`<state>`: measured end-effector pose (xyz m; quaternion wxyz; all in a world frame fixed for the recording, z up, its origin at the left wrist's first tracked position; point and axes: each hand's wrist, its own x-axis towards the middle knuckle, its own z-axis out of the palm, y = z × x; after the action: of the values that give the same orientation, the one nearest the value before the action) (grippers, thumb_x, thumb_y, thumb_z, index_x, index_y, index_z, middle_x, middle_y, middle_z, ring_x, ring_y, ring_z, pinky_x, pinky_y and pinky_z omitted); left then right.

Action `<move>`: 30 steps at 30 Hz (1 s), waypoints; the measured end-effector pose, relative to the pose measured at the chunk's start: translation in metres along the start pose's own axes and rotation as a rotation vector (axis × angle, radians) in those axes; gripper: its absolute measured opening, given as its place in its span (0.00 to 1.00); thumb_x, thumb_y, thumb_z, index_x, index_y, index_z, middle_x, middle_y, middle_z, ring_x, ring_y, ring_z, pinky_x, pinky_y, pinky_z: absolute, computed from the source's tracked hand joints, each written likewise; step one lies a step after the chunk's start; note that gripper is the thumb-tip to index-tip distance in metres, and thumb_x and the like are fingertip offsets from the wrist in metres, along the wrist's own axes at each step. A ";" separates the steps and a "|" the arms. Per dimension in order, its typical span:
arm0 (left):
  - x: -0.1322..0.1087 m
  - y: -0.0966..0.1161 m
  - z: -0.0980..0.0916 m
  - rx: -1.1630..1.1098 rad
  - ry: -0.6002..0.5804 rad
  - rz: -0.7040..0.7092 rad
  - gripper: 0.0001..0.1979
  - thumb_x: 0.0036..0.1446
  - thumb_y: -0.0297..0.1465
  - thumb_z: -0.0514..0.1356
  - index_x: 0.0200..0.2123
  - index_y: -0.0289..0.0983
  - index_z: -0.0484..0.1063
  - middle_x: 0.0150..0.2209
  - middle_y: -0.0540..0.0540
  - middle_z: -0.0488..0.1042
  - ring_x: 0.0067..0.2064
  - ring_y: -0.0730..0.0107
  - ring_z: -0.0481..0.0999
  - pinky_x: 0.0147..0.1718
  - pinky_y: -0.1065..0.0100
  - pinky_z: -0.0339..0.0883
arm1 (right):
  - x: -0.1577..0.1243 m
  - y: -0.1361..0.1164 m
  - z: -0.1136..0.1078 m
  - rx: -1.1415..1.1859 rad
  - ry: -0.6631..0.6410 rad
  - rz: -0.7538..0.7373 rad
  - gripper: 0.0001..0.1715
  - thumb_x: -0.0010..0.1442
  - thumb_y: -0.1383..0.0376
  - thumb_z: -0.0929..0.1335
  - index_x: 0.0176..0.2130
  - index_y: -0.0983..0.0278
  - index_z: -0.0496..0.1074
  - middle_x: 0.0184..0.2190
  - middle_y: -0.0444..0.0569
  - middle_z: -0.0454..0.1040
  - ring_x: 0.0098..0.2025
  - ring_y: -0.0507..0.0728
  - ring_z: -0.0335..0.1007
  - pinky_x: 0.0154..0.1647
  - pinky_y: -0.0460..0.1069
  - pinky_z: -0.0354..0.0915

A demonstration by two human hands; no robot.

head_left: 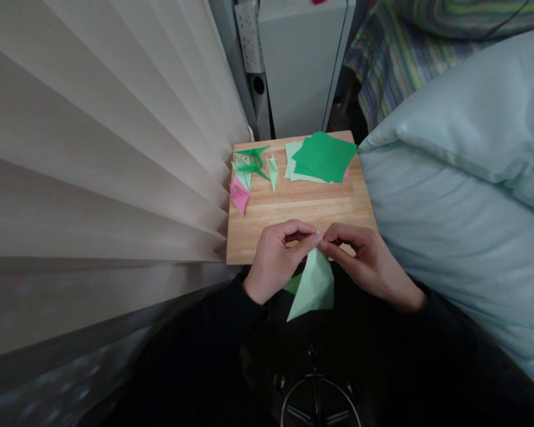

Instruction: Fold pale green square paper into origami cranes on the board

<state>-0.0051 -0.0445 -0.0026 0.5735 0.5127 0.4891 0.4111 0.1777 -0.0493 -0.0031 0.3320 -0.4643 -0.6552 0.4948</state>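
A light green sheet of origami paper, partly folded, hangs from my fingertips just past the near edge of the small wooden table. My left hand pinches its top corner between thumb and forefinger. From the other side my right hand pinches the same corner, its fingertips touching those of the left. The fingertips partly cover the top of the paper. At the table's far left lie folded paper pieces: dark green ones, pale green ones and a pink one.
A stack of dark green paper sheets, with pale green and pink beneath, lies at the table's far right. A pleated curtain borders the left, light blue bedding the right. Behind stands a grey cabinet.
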 end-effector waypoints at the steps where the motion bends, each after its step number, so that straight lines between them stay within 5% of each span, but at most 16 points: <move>1: 0.000 0.000 0.000 -0.008 0.014 -0.004 0.13 0.55 0.41 0.71 0.30 0.37 0.80 0.29 0.48 0.79 0.31 0.69 0.76 0.29 0.70 0.68 | 0.000 0.000 0.001 0.010 0.008 0.009 0.22 0.66 0.48 0.70 0.30 0.61 0.75 0.27 0.46 0.75 0.31 0.55 0.68 0.32 0.50 0.62; 16: 0.005 -0.012 0.005 -0.226 0.223 -0.128 0.15 0.52 0.41 0.72 0.28 0.37 0.74 0.26 0.53 0.74 0.27 0.76 0.71 0.27 0.72 0.69 | 0.000 0.010 0.015 0.320 -0.012 0.183 0.20 0.59 0.49 0.75 0.31 0.63 0.75 0.25 0.43 0.72 0.26 0.51 0.65 0.25 0.47 0.60; 25: 0.012 -0.022 -0.010 -0.106 -0.087 -0.157 0.18 0.50 0.42 0.73 0.26 0.36 0.72 0.24 0.54 0.70 0.25 0.76 0.69 0.25 0.72 0.67 | 0.005 0.027 0.015 0.190 0.036 0.218 0.20 0.60 0.50 0.73 0.31 0.64 0.75 0.24 0.43 0.72 0.24 0.51 0.61 0.23 0.47 0.54; 30: 0.039 -0.053 -0.014 0.016 0.050 -0.048 0.12 0.55 0.36 0.69 0.27 0.35 0.73 0.25 0.52 0.72 0.27 0.74 0.71 0.28 0.71 0.67 | 0.021 0.049 0.007 0.022 -0.087 0.204 0.19 0.60 0.52 0.72 0.27 0.63 0.71 0.22 0.41 0.67 0.25 0.51 0.58 0.26 0.48 0.52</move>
<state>-0.0130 -0.0110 -0.0604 0.5667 0.4948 0.5189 0.4059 0.1779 -0.0280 -0.0523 0.2565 -0.5029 -0.6129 0.5529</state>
